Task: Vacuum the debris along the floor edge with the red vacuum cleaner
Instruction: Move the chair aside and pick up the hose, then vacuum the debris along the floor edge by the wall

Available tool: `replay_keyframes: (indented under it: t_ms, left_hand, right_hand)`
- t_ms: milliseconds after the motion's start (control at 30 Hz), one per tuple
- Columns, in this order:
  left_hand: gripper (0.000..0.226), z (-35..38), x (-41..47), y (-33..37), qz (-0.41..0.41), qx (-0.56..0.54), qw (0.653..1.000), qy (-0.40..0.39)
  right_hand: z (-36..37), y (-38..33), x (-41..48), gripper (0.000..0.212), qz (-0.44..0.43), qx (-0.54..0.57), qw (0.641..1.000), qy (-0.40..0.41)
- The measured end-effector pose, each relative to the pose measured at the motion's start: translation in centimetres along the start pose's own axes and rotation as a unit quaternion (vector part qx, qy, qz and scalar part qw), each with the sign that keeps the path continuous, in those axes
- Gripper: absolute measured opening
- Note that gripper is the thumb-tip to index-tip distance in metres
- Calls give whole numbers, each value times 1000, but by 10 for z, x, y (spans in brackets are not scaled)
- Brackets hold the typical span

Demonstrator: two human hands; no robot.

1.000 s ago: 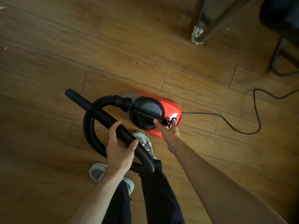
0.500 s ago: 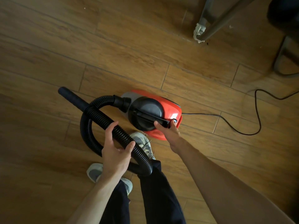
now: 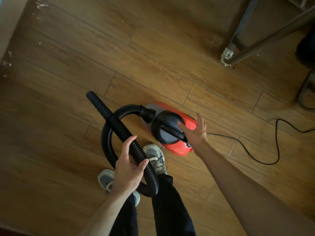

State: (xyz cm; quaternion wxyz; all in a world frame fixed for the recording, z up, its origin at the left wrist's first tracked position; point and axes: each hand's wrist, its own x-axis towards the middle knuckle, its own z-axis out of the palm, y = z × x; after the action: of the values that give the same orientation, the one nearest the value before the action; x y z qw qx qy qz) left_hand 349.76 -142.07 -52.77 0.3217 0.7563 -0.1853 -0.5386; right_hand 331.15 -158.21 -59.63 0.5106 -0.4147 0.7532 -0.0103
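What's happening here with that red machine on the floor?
A person stands over a red vacuum cleaner on a wooden floor. Their left hand grips the black hose, whose rigid nozzle points up and left. Their right hand is open, fingers spread, above the machine's body. White debris lies along the floor edge at far left, well away from the nozzle. A black cord trails off to the right.
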Motion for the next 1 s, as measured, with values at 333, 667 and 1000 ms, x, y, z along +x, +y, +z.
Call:
replay_keyframes:
  t_ms: [333,667,1000]
  left_hand:
    - [85,-45,-24,14,70,-33,997,-20]
    - [78,-103,-55,-10,51,-39,998,-12]
    - [83,-167,-81,-50,34,-142,987,72]
  right_hand:
    - [96,-165,-64,78,-180,-205,842,-465]
    - [172,-190,-126,85,-122,-259,786,-548]
    - [253,-191,-183,80,-81,-240,810,-530]
